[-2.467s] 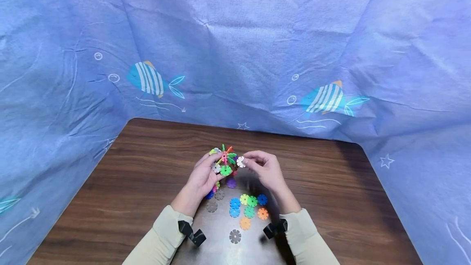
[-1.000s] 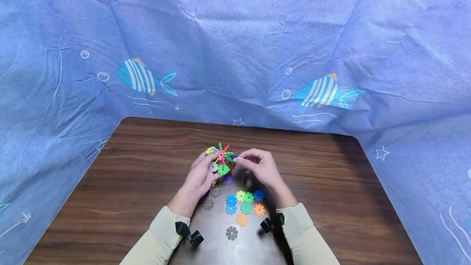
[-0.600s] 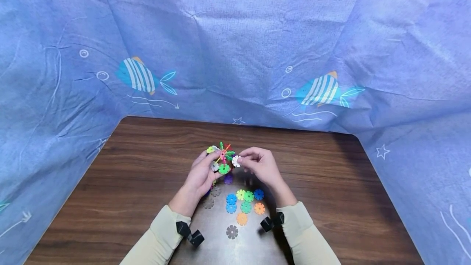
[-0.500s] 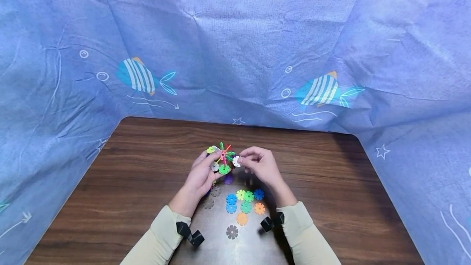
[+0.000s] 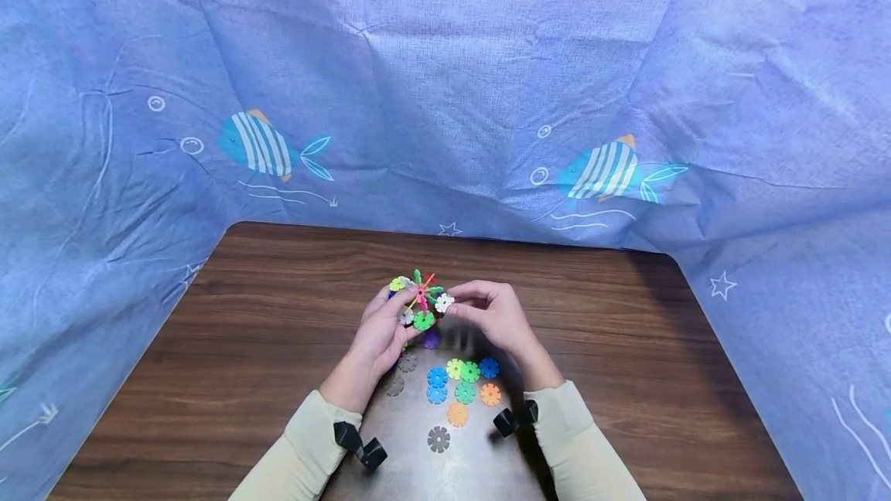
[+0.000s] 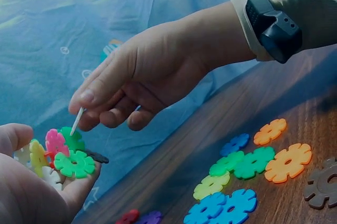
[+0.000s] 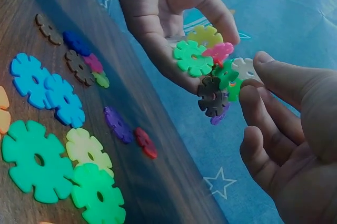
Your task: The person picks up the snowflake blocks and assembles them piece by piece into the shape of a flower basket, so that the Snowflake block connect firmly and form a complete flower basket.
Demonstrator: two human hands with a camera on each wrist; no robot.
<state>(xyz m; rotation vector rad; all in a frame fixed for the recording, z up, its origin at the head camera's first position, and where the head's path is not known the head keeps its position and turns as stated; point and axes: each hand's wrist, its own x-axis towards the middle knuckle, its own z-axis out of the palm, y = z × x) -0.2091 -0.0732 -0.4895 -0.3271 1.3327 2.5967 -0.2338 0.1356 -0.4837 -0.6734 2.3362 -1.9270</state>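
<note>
My left hand (image 5: 376, 335) holds a cluster of interlocking notched discs (image 5: 421, 297), thumb on its near side and fingers beneath. Pink, green, yellow, white and dark brown discs stick out of it at various angles. Between thumb and forefinger, my right hand (image 5: 497, 319) pinches a white notched disc (image 5: 444, 303) at the cluster's right side. Seen from the left wrist, this white disc (image 6: 77, 121) is nearly edge-on, its lower end beside a green disc (image 6: 72, 139). In the right wrist view the white disc (image 7: 245, 68) overlaps the cluster's green discs.
Loose discs lie on the wooden table (image 5: 292, 292) below my hands: blue (image 5: 437, 376), yellow, green, orange (image 5: 457, 414) and brown (image 5: 438, 439). A purple disc (image 5: 431, 339) lies under the cluster, a red one (image 7: 146, 142) near it. Blue fish-print cloth (image 5: 445, 99) hangs behind the table.
The right hand has brought the white disc left, closer to the cluster. The disc turned edge-on about a second ago and now faces the head camera again. The left hand keeps its grip.
</note>
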